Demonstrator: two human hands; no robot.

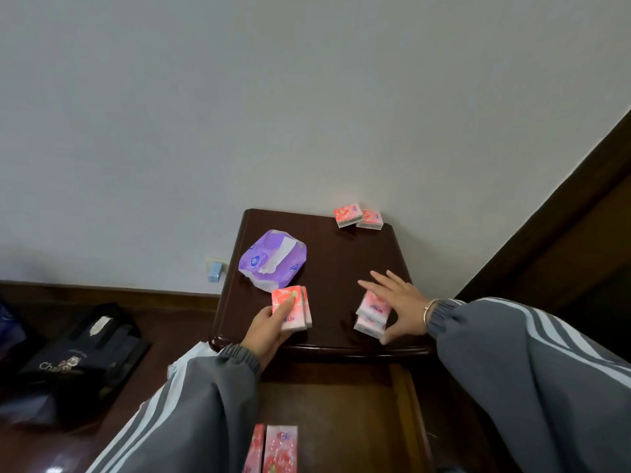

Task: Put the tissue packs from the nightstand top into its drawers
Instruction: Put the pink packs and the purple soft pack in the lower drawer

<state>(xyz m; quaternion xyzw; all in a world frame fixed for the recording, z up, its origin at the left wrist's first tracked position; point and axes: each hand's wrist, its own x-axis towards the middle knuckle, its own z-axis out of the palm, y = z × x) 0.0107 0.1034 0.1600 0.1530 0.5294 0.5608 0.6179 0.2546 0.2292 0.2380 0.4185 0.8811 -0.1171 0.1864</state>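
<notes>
On the dark wooden nightstand top (338,264), my left hand (269,327) grips two pink tissue packs (296,307) near the front left edge. My right hand (397,302) lies over a small stack of pink packs (372,314) near the front right, thumb at their side and fingers spread across the top. A large purple tissue pack (271,259) lies behind my left hand. Two more pink packs (356,216) sit at the back right corner against the wall. Below, the top drawer (404,397) stands open with two pink packs (276,448) inside.
A white wall rises behind the nightstand, with a blue plug in a socket (215,270) low on the left. Dark bags (82,360) sit on the wooden floor to the left. A dark wooden bed frame (563,216) runs along the right.
</notes>
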